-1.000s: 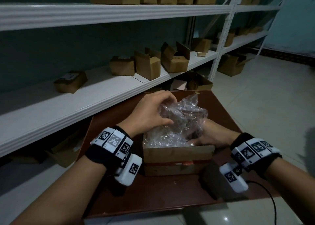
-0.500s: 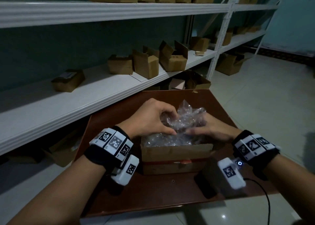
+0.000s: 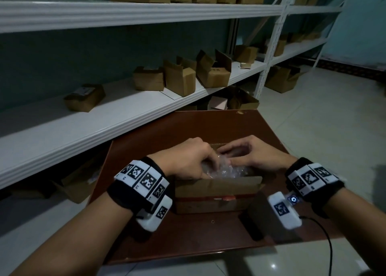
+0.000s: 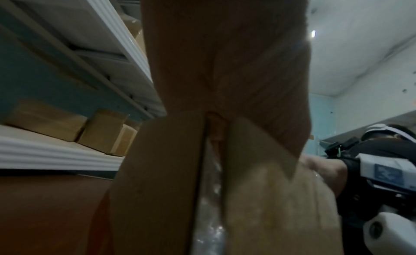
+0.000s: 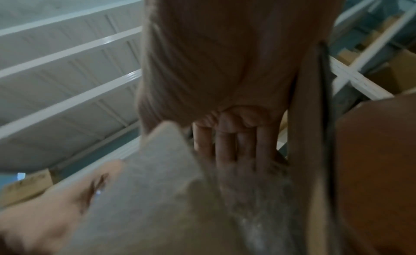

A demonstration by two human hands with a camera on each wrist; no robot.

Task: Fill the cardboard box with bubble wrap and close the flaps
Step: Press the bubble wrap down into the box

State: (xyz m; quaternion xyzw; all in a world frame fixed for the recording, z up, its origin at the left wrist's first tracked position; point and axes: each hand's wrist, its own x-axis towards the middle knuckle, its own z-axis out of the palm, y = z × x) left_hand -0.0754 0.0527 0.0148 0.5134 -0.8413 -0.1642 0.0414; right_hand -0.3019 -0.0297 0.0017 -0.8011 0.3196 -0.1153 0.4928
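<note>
An open cardboard box (image 3: 217,192) stands on the brown table, with crumpled clear bubble wrap (image 3: 226,171) inside it, down near rim height. My left hand (image 3: 208,169) reaches in from the left, fingers curled down and thumb underneath, pinching the wrap. From the right, my right hand (image 3: 227,156) lies over the wrap, and its straight fingers (image 5: 227,148) press it down. In the left wrist view the wrap (image 4: 211,214) shows through the gap between two upright flaps (image 4: 157,187). The side flap (image 5: 308,134) stands upright beside my right palm.
The table (image 3: 208,240) is small, with tiled floor (image 3: 323,119) to the right. White shelving (image 3: 104,125) runs along the left and behind, carrying several cardboard boxes (image 3: 179,81). A black cable (image 3: 328,244) hangs from my right wrist over the table edge.
The wrap, piled high above the box a second ago, is now pushed down inside. My right hand came from the box's right side onto the wrap; both hands lowered.
</note>
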